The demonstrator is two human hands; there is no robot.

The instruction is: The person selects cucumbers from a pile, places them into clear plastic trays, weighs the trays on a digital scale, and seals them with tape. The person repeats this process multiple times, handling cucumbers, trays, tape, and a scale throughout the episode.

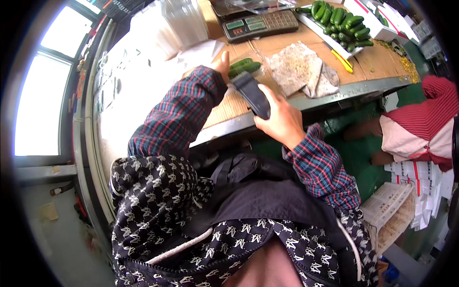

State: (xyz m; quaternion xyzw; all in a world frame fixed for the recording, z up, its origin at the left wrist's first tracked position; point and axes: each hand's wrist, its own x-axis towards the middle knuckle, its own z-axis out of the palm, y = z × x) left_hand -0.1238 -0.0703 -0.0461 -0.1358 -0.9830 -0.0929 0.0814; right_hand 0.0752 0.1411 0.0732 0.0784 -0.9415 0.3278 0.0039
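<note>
My right hand (281, 118) grips a black handheld tool (252, 94) whose broad head points up and left. That head is close to a few small cucumbers (245, 67) in clear plastic wrap lying on the cardboard-covered table (227, 111); I cannot tell whether it touches them. Just left of the cucumbers is my left hand (222, 66), thumb raised. Its fingers are mostly hidden behind the thumb and the plaid sleeve, so what they hold does not show. A stained cloth (301, 70) lies right of the cucumbers.
A digital scale (260, 26) stands at the back, beside stacked clear plastic trays (184, 25). Many cucumbers (339, 23) fill a white tray, with a yellow-handled knife (342, 60) near it. At right are a person's red striped sleeve (423, 100) and a plastic crate (389, 201).
</note>
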